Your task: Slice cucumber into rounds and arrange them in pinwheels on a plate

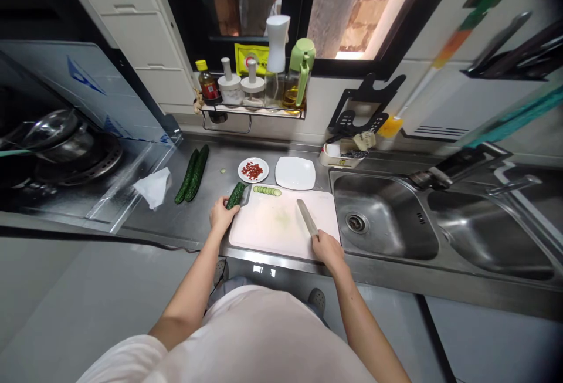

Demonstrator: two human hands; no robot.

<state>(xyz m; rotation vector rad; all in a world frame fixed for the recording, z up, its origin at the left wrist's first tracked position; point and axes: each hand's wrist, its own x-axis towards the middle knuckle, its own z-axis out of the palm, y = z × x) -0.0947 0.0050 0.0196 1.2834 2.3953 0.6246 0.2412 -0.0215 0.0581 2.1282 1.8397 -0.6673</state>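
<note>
My left hand is closed around a piece of dark green cucumber at the left edge of the white cutting board. In my right hand is a kitchen knife, its blade pointing away over the board's right part. A row of overlapping cucumber slices lies along the board's far edge. Behind the board stand a small white plate with chopped red pieces and a bare white plate. Two whole cucumbers lie side by side to the left.
A double steel sink adjoins the board on the right. A crumpled white cloth or tissue lies on the left counter, near a stove with a pot. Above the counter, a rack holds several bottles and jars.
</note>
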